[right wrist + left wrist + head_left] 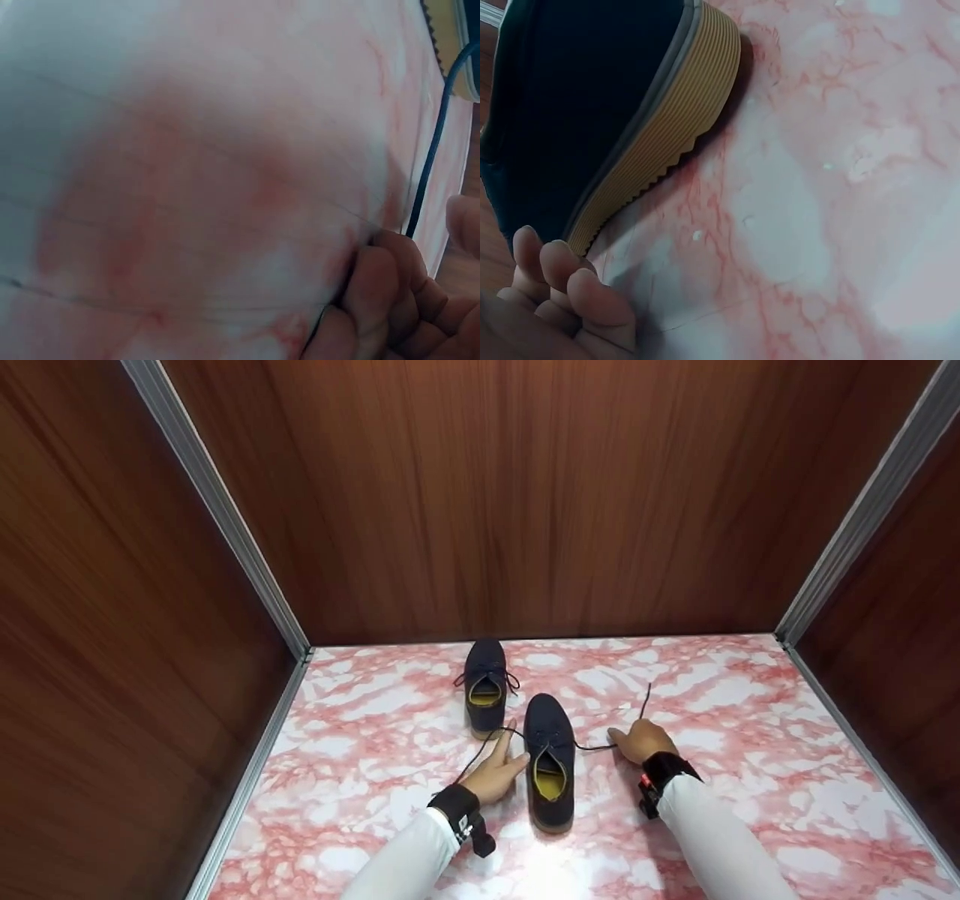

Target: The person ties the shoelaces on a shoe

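A navy lace-up shoe [551, 810] with a tan sole stands between the two hands, its laces untied and spread to either side. My left hand [491, 778] is beside its left side, fingers loosely extended; the left lace [474, 759] runs across by the fingers and down toward the wrist. In the left wrist view several fingertips [585, 289] are close to the shoe's sole [656, 142]; whether they touch is unclear. On the other side my right hand [646, 742] holds the right lace [435, 142] in curled fingers, its loose end pointing away beyond the hand.
Farther back and to the left stands the matching navy shoe [487, 712], its lace tied in a bow. Pink-and-white marbled surface [360, 765] lies under everything. Brown wood-look panels [480, 510] with grey metal edging [247, 547] enclose it at the back and sides.
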Demonstrator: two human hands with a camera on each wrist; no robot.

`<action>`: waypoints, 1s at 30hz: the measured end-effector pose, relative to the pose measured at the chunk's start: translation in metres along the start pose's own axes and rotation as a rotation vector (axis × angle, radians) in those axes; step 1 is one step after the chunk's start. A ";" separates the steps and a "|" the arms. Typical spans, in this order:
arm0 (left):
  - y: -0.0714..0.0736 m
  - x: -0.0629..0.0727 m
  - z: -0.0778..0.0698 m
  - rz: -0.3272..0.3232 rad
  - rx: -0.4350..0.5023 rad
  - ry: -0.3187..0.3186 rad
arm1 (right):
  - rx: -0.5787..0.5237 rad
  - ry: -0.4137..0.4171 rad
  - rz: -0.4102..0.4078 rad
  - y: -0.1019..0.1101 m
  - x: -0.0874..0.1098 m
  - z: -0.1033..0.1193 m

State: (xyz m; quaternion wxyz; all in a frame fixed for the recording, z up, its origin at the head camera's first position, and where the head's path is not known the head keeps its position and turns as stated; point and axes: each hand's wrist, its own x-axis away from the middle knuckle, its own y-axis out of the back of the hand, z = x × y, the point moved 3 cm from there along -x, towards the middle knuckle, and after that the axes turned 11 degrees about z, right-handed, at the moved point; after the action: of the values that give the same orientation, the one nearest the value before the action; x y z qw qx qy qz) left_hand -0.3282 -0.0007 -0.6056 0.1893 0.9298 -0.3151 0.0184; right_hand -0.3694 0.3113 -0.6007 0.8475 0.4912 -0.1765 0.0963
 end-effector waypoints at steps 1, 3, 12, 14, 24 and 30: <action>0.000 0.000 0.000 0.003 0.025 -0.011 | 0.002 -0.005 0.002 -0.001 0.000 0.000; 0.000 -0.001 -0.002 -0.005 0.079 -0.042 | 0.005 -0.019 0.001 -0.002 0.000 -0.001; 0.012 -0.007 -0.015 -0.136 0.360 -0.106 | 0.012 -0.003 -0.030 -0.002 0.005 0.002; 0.015 -0.009 -0.019 -0.159 0.427 -0.119 | 0.009 0.008 -0.032 -0.002 0.005 0.003; 0.032 -0.013 -0.028 -0.252 0.700 -0.183 | 0.024 0.059 -0.021 0.000 0.003 -0.001; 0.041 -0.011 -0.029 -0.361 0.730 -0.165 | -0.030 0.054 -0.010 0.002 0.002 -0.006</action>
State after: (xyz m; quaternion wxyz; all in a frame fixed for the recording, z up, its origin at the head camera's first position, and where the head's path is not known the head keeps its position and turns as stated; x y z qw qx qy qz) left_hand -0.3589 -0.0140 -0.5667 -0.1784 0.9745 -0.1342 0.0208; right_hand -0.3669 0.3179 -0.6008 0.8597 0.4765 -0.1526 0.1028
